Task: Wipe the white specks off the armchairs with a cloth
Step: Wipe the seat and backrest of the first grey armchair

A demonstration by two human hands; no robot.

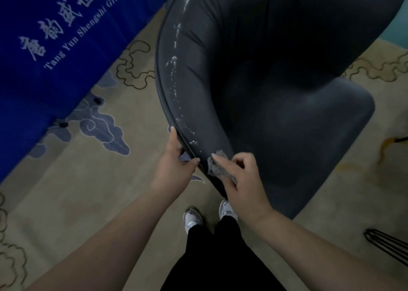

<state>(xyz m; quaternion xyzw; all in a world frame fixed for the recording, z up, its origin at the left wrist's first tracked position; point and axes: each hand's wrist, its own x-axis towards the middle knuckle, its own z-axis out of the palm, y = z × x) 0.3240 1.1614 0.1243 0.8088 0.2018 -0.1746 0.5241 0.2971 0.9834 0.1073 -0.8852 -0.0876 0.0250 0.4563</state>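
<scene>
A dark grey armchair (276,87) fills the upper right. A trail of white specks (174,74) runs along the inner side of its curved back rim, from the top down to near my hands. My right hand (240,180) presses a small grey cloth (215,165) against the lower end of the rim, just below the last specks. My left hand (174,160) grips the rim's outer edge from the left, thumb on the piping. My hands are about a palm's width apart.
A blue banner (55,43) with white lettering hangs at the upper left. Beige carpet (88,191) with cloud patterns covers the floor. My legs and white shoes (193,219) stand close below the chair. Black metal legs (386,244) show at the right edge.
</scene>
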